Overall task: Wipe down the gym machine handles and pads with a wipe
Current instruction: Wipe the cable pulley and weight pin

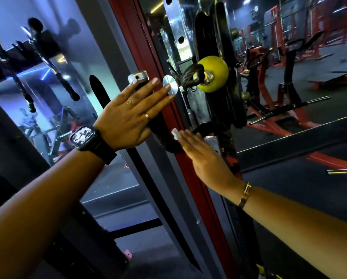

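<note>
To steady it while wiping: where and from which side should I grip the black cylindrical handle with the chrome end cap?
Probably wrap the left hand round the black cylindrical handle high up, below its chrome end cap, coming from the left: the round shaft suits a wrap, the yellow ball crowds the right, and the right hand presses the white wipe lower.

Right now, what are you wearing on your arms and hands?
Both forearms are bare, with no sleeves in view. The left hand wears an angular gold ring and a plain gold band, with a smartwatch on a black strap at the wrist. The right hand has a gold bracelet at its wrist.
</note>
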A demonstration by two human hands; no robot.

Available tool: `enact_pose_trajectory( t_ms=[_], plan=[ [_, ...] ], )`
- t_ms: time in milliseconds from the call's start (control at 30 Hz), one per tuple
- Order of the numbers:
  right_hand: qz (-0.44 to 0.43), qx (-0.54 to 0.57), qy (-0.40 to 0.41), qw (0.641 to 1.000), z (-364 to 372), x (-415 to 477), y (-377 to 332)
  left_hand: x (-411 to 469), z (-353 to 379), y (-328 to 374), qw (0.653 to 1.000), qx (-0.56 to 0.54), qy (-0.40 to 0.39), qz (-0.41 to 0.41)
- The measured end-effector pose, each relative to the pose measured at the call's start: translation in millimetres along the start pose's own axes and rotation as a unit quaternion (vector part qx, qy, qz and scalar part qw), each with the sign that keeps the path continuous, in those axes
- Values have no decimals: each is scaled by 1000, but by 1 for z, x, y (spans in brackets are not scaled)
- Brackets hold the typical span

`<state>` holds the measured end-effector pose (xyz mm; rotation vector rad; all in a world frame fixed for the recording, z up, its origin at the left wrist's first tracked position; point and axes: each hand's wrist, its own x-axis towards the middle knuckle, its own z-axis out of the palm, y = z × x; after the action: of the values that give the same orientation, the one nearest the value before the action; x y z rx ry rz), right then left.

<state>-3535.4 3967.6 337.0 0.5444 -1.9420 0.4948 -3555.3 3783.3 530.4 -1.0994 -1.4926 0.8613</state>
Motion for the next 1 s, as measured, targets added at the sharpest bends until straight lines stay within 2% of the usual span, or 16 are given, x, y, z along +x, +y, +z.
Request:
enact_pose_trajectory(
  t_ms=[67,167,300,433,567,700,833,900,1000],
  plan=[
    [8,-49,-7,999,0,-5,29,1,1,0,1000,-1,1,0],
    [73,-67,14,995,1,6,38,1,2,1,1000,1,3,-3],
    [167,25,70,983,7,4,-4,1,3,2,1000,-2,19,-5],
    [98,74,72,990,8,3,-43,2,2,2,1000,-8,30,-3],
    [63,94,43,993,11,-9,-25,2,-1,1,1000,-8,27,-2],
    [129,62,48,989,15,-13,9,4,-3,2,999,-3,37,5],
    [217,74,78,970,19,-3,-1,4,-2,1,999,-14,37,3],
    [213,104,95,967,24,-9,-24,3,0,0,999,-19,36,5],
    [148,156,104,971,30,-12,-50,2,0,1,999,-24,37,13]
  ],
)
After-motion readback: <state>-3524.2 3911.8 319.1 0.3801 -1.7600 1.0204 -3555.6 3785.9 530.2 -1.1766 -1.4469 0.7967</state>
